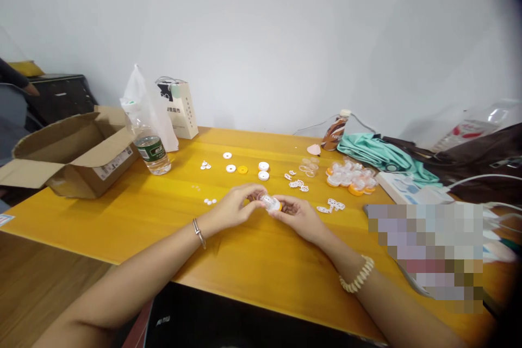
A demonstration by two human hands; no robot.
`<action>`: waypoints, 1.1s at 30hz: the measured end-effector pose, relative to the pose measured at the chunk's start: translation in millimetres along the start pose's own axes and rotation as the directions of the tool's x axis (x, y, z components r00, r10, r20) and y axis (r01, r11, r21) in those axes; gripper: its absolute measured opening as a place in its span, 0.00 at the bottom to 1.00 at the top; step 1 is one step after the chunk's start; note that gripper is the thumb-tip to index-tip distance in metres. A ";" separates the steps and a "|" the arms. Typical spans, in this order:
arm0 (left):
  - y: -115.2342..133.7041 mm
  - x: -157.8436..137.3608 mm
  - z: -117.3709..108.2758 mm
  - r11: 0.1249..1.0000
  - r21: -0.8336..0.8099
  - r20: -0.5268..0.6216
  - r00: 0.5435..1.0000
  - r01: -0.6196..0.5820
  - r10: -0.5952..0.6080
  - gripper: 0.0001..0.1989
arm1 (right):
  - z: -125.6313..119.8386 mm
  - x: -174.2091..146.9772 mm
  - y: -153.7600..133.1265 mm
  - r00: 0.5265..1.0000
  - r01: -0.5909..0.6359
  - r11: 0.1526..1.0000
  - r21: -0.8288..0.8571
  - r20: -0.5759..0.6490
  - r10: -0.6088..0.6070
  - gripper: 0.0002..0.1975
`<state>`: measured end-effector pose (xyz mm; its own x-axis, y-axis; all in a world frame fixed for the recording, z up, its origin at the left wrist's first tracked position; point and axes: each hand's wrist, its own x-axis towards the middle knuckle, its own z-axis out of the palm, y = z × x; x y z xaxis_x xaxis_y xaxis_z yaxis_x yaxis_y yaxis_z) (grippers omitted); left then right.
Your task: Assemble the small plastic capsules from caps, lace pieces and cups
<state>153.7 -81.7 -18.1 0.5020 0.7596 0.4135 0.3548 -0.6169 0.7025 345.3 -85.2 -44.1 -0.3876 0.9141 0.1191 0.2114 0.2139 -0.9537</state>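
Note:
Between both hands, just above the table, is a small clear plastic case with an orange end (271, 202). My left hand (238, 207) is closed on its clear end, thumb and fingers pinching. My right hand (300, 218) grips the orange end with bent fingers. White perforated plastic pieces (336, 204) lie right of my right hand, with more white perforated pieces (299, 185) behind it. Beyond the hands lie white round discs (263, 175) and a yellow ring (242, 169). Several small white caps (210, 202) sit near my left hand.
A pile of clear cases with orange parts (351, 175) and clear rings (309, 167) lie at right. An open cardboard box (93, 157) and a water bottle (151, 147) stand left. A brown drink bottle (336, 130), teal cloth (385, 155) and power strip (408, 187) are at the right.

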 end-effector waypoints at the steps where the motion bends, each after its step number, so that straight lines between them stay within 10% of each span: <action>1: 0.5 0.4 -2.3 1.000 0.004 0.021 0.999 -0.029 0.028 0.11 | 0.2 0.0 -0.1 0.999 -0.021 0.999 0.050 0.026 0.019 0.19; 12: -3.1 4.0 -3.9 0.979 -0.205 0.069 0.998 0.019 -0.005 0.12 | 1.9 -1.5 -3.2 0.985 -0.113 0.964 0.240 0.155 0.077 0.15; 25: 6.7 -0.7 2.8 0.976 0.187 -0.133 0.987 0.116 -0.092 0.14 | 17.9 -8.5 -4.8 0.938 0.211 0.854 -0.476 -0.148 -0.314 0.11; 33: -0.2 -0.1 1.3 0.981 0.176 -0.036 0.997 0.080 -0.075 0.12 | 10.9 -5.5 -4.6 0.966 0.196 0.919 -0.342 -0.096 -0.241 0.08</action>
<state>154.6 -81.8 -19.0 0.4456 0.8104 0.3804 0.5268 -0.5810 0.6205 336.7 -95.0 -43.4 -0.3395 0.8642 0.3714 0.4254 0.4933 -0.7588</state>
